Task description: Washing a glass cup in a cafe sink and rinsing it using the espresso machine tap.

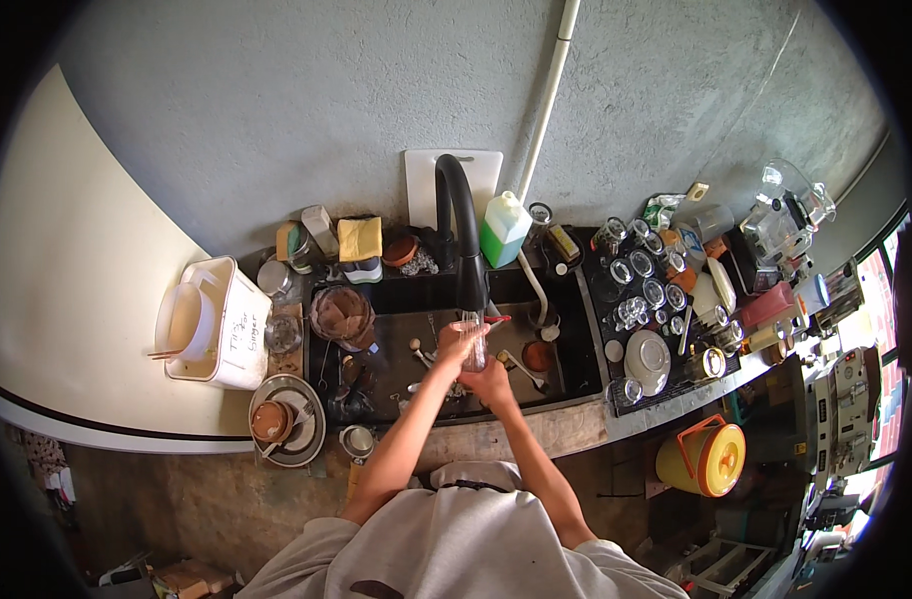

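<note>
Over the dark sink (401,389) both hands grip a clear glass (478,351), right under the black faucet (466,230). My left hand (459,346) wraps round its upper part from the left. Lower down, my right hand (489,384) closes about its bottom end. A small red piece (498,319) shows just beyond the glass; I cannot tell whether it touches it. In the basin lie a wooden-looking spoon (524,369), a brown round dish (539,355) and several other utensils, partly hidden by my hands.
A bottle of green liquid (505,230) and a yellow sponge (360,240) stand behind the sink. Many upturned glasses (654,293) and a white bowl (648,361) crowd the right side. Left are stacked plates (311,439) and a white bin (227,329). A yellow bucket (715,459) sits lower right.
</note>
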Demonstrator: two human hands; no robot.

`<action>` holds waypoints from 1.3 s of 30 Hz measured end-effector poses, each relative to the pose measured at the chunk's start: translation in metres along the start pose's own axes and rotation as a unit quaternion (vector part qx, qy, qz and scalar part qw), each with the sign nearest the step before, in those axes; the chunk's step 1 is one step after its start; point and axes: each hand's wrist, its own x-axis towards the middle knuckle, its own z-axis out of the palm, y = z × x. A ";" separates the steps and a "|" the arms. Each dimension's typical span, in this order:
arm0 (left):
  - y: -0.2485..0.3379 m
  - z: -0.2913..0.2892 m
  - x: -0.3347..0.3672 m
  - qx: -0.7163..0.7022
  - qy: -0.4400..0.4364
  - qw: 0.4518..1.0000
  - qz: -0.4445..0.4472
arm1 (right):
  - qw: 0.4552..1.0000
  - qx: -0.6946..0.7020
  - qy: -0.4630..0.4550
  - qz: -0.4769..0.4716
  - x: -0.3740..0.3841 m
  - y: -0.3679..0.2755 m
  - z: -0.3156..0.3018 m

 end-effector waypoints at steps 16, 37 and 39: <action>0.015 0.017 -0.011 0.178 0.069 0.978 0.082 | 0.947 -0.266 0.169 -0.058 0.004 0.005 -0.004; 0.026 -0.001 -0.009 -0.072 -0.065 0.993 -0.071 | 0.930 0.310 -0.187 0.062 0.007 0.013 -0.016; 0.020 0.022 -0.012 0.140 0.078 0.985 0.062 | 0.947 -0.242 0.204 -0.053 0.010 0.008 0.006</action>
